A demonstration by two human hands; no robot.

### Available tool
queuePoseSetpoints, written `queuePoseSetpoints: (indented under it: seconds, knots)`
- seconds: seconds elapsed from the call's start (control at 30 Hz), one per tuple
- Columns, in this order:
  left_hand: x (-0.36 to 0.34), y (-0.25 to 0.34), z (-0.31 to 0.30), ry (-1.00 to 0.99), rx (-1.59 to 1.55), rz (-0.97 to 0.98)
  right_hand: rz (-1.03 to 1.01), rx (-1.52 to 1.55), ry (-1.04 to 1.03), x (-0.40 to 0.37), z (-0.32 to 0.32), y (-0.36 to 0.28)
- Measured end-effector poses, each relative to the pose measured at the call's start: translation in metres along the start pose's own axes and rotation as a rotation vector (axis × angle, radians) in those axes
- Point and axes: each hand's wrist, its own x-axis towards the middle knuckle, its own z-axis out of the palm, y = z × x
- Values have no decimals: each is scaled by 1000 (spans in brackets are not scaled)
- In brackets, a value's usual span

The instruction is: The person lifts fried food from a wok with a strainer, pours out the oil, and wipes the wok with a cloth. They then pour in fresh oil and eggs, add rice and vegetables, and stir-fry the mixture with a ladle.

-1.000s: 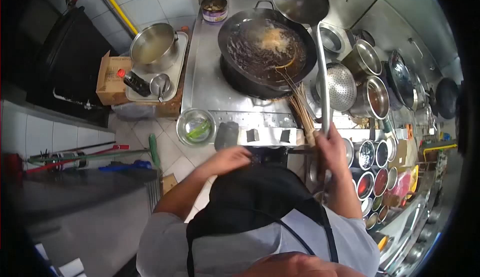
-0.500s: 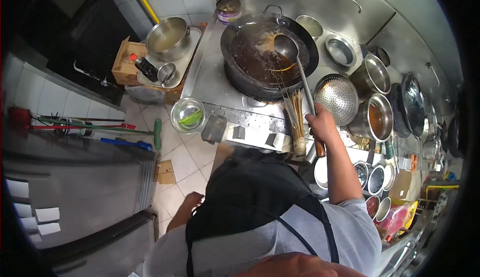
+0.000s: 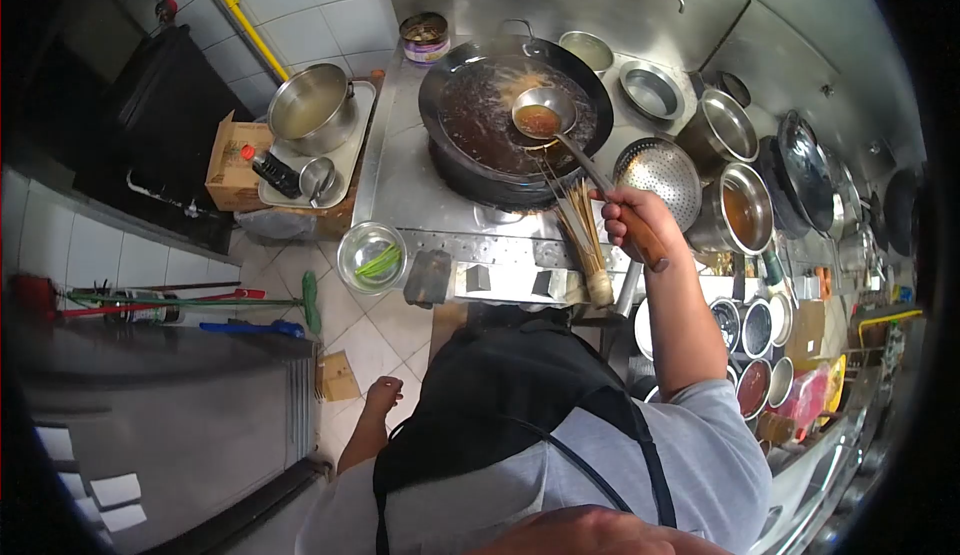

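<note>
My right hand (image 3: 632, 223) is wrapped round the wooden-ended handle of a ladle (image 3: 578, 153). The ladle's bowl faces up over the wok and holds some reddish-brown liquid. Below it, dark, foamy liquid fills much of the black wok (image 3: 432, 120) on the stove. A bamboo wok brush (image 3: 596, 280) lies beside my right hand, its bristles toward the wok. Nearby is a perforated strainer (image 3: 658, 177). My left hand (image 3: 383, 393) hangs low by my side, fingers curled, with nothing visible in it.
A glass bowl (image 3: 345, 255) with green strips sits at the stove's front left corner. Farther left, a steel pot (image 3: 295, 115) and a dark bottle (image 3: 275, 172) share a tray. Several pots, including one with brown liquid (image 3: 712, 217), line the right. An open tin (image 3: 425, 45) stands behind.
The ladle has turned from bowl-down to bowl-up and now shows liquid inside. My right hand has risen and rotated with its handle. My left hand has moved slightly and its fingers look more curled.
</note>
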Motion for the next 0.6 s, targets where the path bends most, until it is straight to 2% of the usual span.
queuePoseSetpoints:
  seconds: [0.07,0.13,0.17,0.23,0.37,0.4,0.5,0.53,0.6]
  knots:
    - [6,2,-3,-5,10,-8,0,73,-23,-9,1,-3]
    - [22,-12,-10,-124,331,370,-9,151,-88,-16,-1,-5]
    - [25,-10,-11,-136,345,376,-18,162,-76,-20,-4,-7]
    - [11,12,-8,-136,308,176,-73,191,-116,-29,-11,-12]
    - [-29,65,5,-96,315,142,-210,244,-148,-54,-31,-31]
    - [-6,40,3,-139,99,104,-230,230,-196,-59,-43,-38]
    - [-1,42,12,-112,53,91,-311,222,-134,-76,-70,-58]
    - [-14,60,17,-117,56,96,-339,211,-117,-79,-82,-64]
    - [-42,97,21,-92,317,221,-379,181,46,-85,-100,-78]
